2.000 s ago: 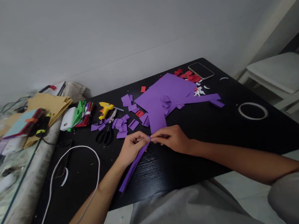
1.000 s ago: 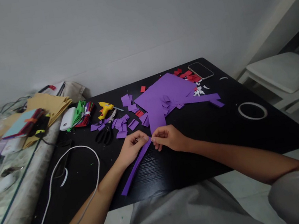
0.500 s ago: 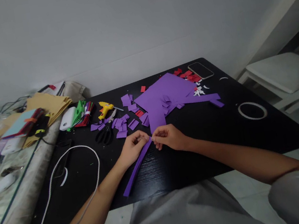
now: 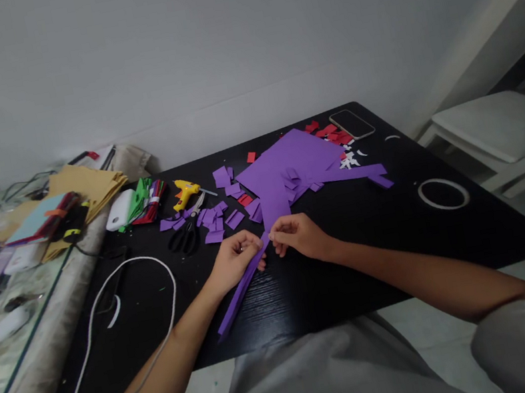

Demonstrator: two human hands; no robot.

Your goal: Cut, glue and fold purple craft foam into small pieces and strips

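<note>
A long folded purple paper strip (image 4: 241,293) slants from the table's front edge up to my fingers. My left hand (image 4: 238,256) pinches it close to its upper end. At that tip, the thumb and fingers of my right hand (image 4: 297,236) are closed on the strip's end. Just beyond my hands lies a wider purple paper piece (image 4: 275,206), against a large purple sheet (image 4: 298,153). Small folded purple paper pieces (image 4: 215,218) are scattered to the left of it.
Black-handled scissors (image 4: 184,238) and a yellow glue gun (image 4: 185,193) lie to the left. A white cable (image 4: 173,287) loops by my left forearm. Red paper scraps (image 4: 339,135), a phone (image 4: 352,123) and a ring (image 4: 444,194) are on the right side of the black table (image 4: 355,261).
My right hand has shifted slightly up and right along the strip's tip. More of the strip shows between my hands, and its lower end has moved a little.
</note>
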